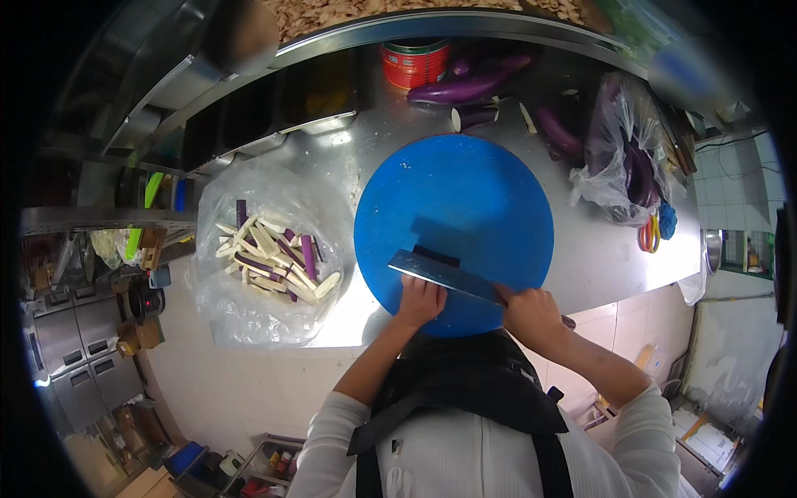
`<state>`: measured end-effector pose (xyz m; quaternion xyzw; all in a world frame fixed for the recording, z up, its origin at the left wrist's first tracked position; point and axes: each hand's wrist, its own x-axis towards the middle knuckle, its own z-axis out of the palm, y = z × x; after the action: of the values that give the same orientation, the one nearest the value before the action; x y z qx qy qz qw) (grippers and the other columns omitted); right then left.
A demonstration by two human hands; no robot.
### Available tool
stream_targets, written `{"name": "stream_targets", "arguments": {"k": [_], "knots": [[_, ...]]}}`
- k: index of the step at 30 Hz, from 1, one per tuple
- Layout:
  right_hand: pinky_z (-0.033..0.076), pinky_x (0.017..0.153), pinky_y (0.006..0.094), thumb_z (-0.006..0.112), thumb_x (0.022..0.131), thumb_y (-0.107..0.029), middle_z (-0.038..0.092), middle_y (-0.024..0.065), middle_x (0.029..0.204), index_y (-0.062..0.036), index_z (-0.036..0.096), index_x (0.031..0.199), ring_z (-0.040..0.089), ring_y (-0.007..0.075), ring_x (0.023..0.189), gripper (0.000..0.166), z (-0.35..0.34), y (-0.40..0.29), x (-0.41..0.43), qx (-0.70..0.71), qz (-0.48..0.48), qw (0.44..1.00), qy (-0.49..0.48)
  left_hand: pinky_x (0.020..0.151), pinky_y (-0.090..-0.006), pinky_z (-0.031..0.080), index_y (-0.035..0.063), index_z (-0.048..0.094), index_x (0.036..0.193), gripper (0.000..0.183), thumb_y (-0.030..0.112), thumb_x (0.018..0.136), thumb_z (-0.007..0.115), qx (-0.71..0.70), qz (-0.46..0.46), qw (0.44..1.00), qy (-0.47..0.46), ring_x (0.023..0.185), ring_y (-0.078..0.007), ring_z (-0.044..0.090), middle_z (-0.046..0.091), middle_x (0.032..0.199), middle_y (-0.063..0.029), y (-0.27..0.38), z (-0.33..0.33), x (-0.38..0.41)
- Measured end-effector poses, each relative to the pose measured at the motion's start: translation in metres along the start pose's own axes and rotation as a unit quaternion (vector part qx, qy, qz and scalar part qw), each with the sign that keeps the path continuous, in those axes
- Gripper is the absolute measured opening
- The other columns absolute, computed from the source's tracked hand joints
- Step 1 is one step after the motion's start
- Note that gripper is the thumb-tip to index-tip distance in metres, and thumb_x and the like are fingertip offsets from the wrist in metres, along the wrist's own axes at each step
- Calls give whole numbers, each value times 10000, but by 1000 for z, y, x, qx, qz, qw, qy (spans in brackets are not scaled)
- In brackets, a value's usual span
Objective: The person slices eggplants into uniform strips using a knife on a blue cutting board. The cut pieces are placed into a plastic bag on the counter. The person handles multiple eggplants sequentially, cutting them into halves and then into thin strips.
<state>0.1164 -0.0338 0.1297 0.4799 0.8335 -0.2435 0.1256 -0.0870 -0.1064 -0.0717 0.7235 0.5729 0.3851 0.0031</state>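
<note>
My right hand (532,320) grips the handle of a cleaver (451,277), whose broad steel blade slants across the near half of a round blue cutting board (461,187). A dark purple eggplant piece (437,256) shows just beyond the blade, partly hidden by it. Close against the near side of the blade is my left hand (423,303), fingers bent over the board. The blade covers its fingertips, so whether they hold the piece is hidden. On the left, cut eggplant strips (268,249) with white flesh and purple skin lie on a clear plastic bag (261,327).
Beyond the board lie a cut eggplant chunk (476,117), whole eggplants (461,90) and a red can (415,64). A plastic bag of eggplants (629,162) stands right, beside colored rings (649,235). Metal containers (320,93) line the back left of the steel table (622,267).
</note>
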Motion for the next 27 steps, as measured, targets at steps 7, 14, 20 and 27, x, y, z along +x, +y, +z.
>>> {"name": "stream_targets", "arguments": {"k": [7,14,20,27], "knots": [[553,650,501,553,827,-82,655,242,734,-57,690,1002,666,425,700,223,-10,1,9,-20,-4,999,-46,963,-564,370,-6,602,1156,358,115,820,622,-16,-10,1000,4,1122,-412,490,535,1207,-201,3,-8,7],[555,733,466,555,789,-41,673,249,806,-52,732,876,670,421,779,197,31,9,69,-8,-2,995,-101,917,-411,433,16,656,1063,266,78,805,635,-34,-18,999,11,1066,-304,505,584,1134,-104,14,-25,31],[545,698,504,535,792,-40,665,267,795,-45,714,989,669,429,760,267,38,17,70,74,-26,996,-40,930,-447,400,37,654,1080,299,72,782,656,-8,-4,999,38,1092,-320,487,572,1176,-102,16,-29,31],[551,725,484,565,824,-69,668,254,805,-40,705,1003,658,435,731,229,-12,-2,20,10,-15,998,-54,921,-454,411,32,650,1088,291,88,802,642,7,0,999,51,1087,-321,498,559,1206,-128,10,-21,20]]}}
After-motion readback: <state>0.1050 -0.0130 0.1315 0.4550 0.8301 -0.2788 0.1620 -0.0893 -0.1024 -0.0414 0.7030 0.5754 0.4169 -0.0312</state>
